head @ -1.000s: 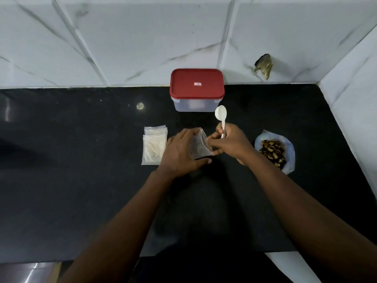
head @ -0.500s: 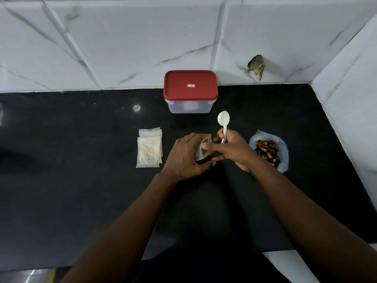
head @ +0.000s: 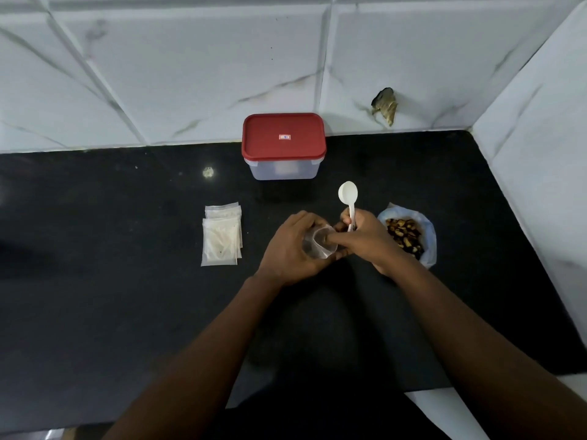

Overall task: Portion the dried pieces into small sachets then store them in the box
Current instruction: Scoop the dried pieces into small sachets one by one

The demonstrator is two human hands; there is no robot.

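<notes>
My left hand (head: 292,249) holds a small clear sachet (head: 319,246) with its mouth spread wide. My right hand (head: 365,239) grips the handle of a white plastic spoon (head: 348,195), bowl pointing up and away, while a finger reaches into the sachet's mouth. An open plastic bag of dark dried pieces (head: 405,236) sits just right of my right hand. A clear box with a red lid (head: 283,144), closed, stands at the back against the wall. A stack of empty sachets (head: 221,238) lies to the left.
Everything rests on a black counter (head: 111,296) bounded by white marble tiled walls behind and on the right. A damaged spot (head: 386,104) shows in the back wall tile. The counter's front edge runs near the bottom of the view.
The sachet has been turned and its mouth spread wide between my hands. My right finger now reaches into it. The spoon stays upright in my right hand.
</notes>
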